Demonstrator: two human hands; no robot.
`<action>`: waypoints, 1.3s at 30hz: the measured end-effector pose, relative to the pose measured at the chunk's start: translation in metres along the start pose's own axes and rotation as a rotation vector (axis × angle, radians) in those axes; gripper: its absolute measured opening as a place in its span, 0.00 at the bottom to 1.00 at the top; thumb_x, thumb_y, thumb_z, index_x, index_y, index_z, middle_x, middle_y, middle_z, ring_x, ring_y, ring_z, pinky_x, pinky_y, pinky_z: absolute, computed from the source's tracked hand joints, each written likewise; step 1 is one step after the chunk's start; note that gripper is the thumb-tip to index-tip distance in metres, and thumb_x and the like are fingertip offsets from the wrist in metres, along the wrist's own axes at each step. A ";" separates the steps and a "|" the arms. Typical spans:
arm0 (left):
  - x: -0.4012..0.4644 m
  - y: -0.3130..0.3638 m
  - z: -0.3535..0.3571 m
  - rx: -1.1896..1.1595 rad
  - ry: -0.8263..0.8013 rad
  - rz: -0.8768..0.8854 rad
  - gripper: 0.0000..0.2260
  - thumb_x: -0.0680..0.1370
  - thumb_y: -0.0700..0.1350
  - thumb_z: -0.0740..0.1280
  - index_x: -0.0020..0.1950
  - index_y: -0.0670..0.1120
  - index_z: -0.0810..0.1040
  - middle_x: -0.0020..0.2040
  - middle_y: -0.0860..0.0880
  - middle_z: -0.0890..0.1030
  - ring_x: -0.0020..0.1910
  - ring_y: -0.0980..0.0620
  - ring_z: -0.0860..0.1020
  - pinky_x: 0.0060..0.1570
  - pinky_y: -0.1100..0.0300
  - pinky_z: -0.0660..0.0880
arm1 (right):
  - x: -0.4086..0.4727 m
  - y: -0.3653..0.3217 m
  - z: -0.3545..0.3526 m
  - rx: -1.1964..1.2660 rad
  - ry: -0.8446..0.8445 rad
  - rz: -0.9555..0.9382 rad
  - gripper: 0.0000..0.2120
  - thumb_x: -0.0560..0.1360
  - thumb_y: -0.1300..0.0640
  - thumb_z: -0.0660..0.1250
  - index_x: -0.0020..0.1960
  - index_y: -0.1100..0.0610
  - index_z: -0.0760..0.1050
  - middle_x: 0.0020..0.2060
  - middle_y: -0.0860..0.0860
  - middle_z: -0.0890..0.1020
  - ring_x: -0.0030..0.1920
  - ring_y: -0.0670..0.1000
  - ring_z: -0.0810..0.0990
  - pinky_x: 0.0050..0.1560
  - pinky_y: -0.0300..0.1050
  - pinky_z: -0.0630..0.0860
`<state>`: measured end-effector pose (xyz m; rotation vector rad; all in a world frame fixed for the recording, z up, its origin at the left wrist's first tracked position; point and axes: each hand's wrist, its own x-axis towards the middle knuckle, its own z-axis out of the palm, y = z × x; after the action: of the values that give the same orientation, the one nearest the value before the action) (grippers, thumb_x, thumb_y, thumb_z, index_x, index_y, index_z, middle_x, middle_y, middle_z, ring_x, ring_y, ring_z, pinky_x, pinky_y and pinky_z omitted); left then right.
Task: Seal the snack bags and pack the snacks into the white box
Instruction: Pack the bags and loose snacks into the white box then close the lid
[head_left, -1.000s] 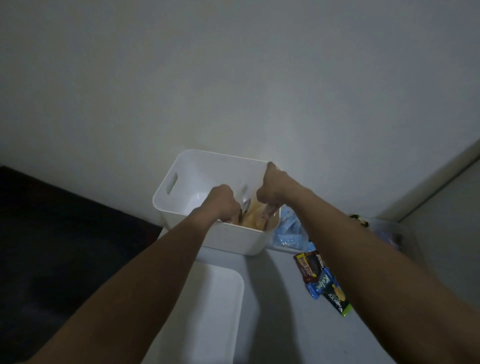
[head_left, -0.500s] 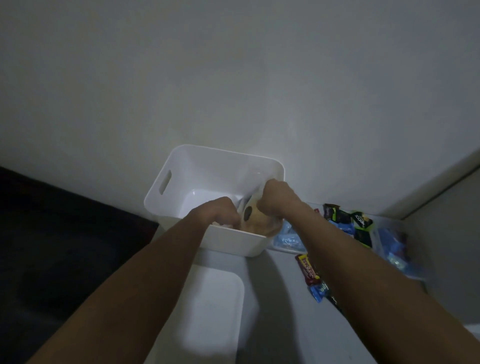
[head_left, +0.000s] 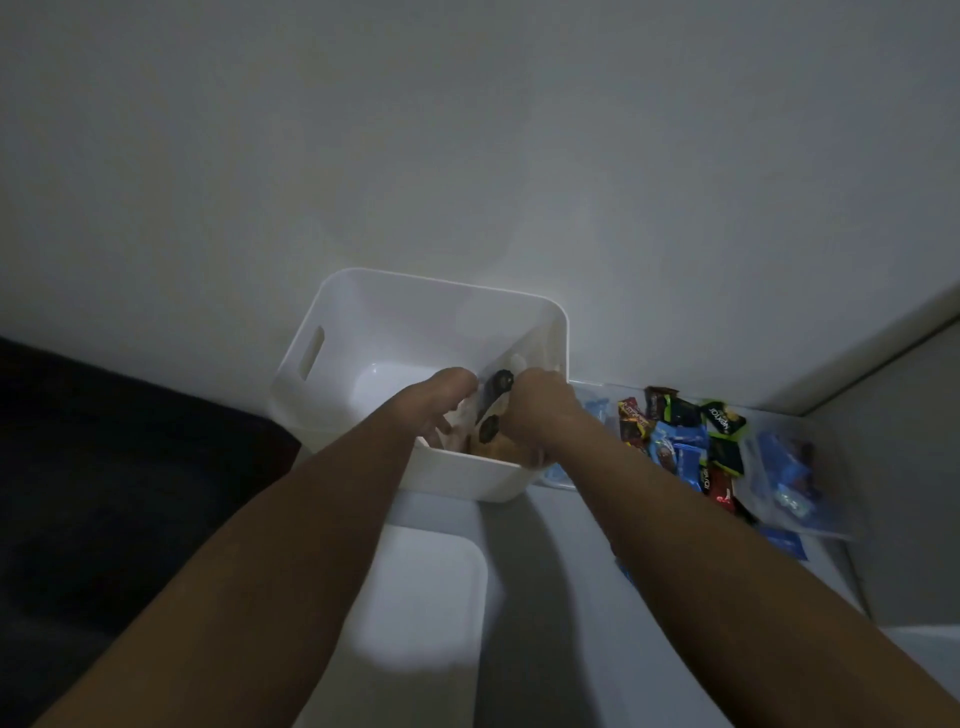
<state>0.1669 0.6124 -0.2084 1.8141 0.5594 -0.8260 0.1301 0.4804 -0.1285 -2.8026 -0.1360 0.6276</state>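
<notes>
A white box (head_left: 363, 322) with a slot handle stands against the wall. Both my hands reach into its right near corner. My left hand (head_left: 441, 405) and my right hand (head_left: 540, 410) grip a clear snack bag (head_left: 491, 410) with dark and tan snacks inside, held between them just inside the box. The lower part of the bag is hidden behind the box's near wall. A pile of small wrapped snacks (head_left: 685, 436), blue, black, red and green, lies to the right of the box.
A white lid (head_left: 415, 597) lies flat in front of the box between my forearms. A clear bag of blue-wrapped snacks (head_left: 784, 478) sits at the far right. A dark surface (head_left: 104, 467) fills the left side. The room is dim.
The view has shifted, showing more of the snack pile at the right. Both hands have pushed the bag lower into the box's right near corner.
</notes>
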 end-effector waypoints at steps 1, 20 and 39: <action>-0.002 0.003 0.002 -0.013 -0.023 -0.003 0.19 0.70 0.50 0.60 0.59 0.45 0.73 0.62 0.40 0.73 0.54 0.35 0.77 0.53 0.38 0.75 | 0.000 -0.001 0.000 0.003 0.022 -0.005 0.19 0.73 0.56 0.72 0.60 0.63 0.76 0.57 0.59 0.80 0.57 0.58 0.79 0.59 0.47 0.75; 0.030 0.024 0.026 -0.105 -0.008 0.013 0.12 0.81 0.54 0.59 0.57 0.47 0.72 0.42 0.49 0.75 0.37 0.51 0.72 0.27 0.61 0.69 | 0.000 0.015 -0.003 0.057 0.239 -0.011 0.16 0.74 0.63 0.66 0.59 0.63 0.66 0.55 0.62 0.76 0.55 0.62 0.76 0.47 0.50 0.71; 0.039 0.022 0.014 -0.182 -0.081 0.013 0.33 0.75 0.70 0.51 0.70 0.49 0.69 0.70 0.44 0.70 0.67 0.39 0.68 0.62 0.38 0.61 | 0.034 0.003 0.028 0.250 0.067 0.014 0.16 0.77 0.59 0.62 0.63 0.61 0.74 0.57 0.60 0.80 0.58 0.61 0.78 0.53 0.47 0.74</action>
<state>0.2038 0.5909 -0.2280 1.6104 0.5517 -0.8097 0.1490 0.4886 -0.1675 -2.5812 -0.0230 0.5147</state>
